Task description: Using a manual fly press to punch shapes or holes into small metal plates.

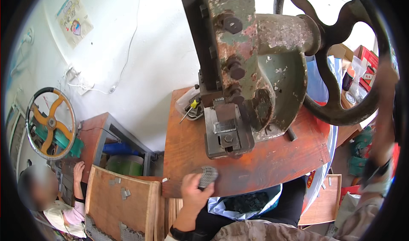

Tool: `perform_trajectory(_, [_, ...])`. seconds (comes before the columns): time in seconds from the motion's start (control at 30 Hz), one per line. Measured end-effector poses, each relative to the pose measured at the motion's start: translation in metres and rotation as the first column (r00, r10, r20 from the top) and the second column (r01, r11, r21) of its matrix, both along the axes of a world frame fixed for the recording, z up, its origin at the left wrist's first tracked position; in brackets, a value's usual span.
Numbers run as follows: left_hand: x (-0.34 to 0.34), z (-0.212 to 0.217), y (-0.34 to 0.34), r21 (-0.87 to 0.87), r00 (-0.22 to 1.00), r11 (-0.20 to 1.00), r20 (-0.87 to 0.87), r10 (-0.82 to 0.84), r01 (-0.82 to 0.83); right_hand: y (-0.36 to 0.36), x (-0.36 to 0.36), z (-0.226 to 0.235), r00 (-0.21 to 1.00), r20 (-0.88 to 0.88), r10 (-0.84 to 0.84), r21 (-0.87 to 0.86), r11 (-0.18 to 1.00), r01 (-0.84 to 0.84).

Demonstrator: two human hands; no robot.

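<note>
My left hand (pixel 197 194) is closed round a small stack of grey metal plates (pixel 208 177) at the front edge of the wooden table (pixel 187 156). Up at the right, my right hand (pixel 385 75) grips the rim of a large dark handwheel (pixel 341 115); its fingers are blurred. This wheel belongs to a worn green hand press (pixel 283 77) on the table. Under its ram sits a metal die block (pixel 230 144), with a ridged grey piece (pixel 224 126) on top. An open bag (pixel 275 200) of small dark pieces lies at my lap.
A clear tub (pixel 183 100) beside the press holds metal bits and a yellow-handled screwdriver (pixel 194 104). Left of the table, a wooden board (pixel 123 211) carries small grey plates. A co-worker's hand (pixel 79 171) is near a yellow-spoked wheel (pixel 51 122). Another wooden tray (pixel 319 207) lies low right.
</note>
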State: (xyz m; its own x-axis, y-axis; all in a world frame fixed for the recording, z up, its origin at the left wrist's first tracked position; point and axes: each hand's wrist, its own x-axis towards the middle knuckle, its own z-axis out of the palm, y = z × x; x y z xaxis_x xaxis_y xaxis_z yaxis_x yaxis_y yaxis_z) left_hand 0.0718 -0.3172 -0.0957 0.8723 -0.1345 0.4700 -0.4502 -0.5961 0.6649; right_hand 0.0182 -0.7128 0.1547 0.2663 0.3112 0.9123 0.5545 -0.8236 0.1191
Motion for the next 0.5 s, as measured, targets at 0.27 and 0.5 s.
perform_trajectory(0.27, [0.006, -0.008, -0.049, 0.218, 0.981, 0.97, 0.136, -0.142, 0.11, 0.146, 0.028, -0.218, 0.747, -0.664, 0.01, -0.219, 0.953, -0.208])
perform_trajectory(0.5, [0.012, -0.01, -0.053, 0.31, 0.991, 0.951, 0.123, -0.046, 0.005, 0.129, 0.029, -0.241, 0.742, -0.67, 0.024, -0.046, 0.996, -0.074])
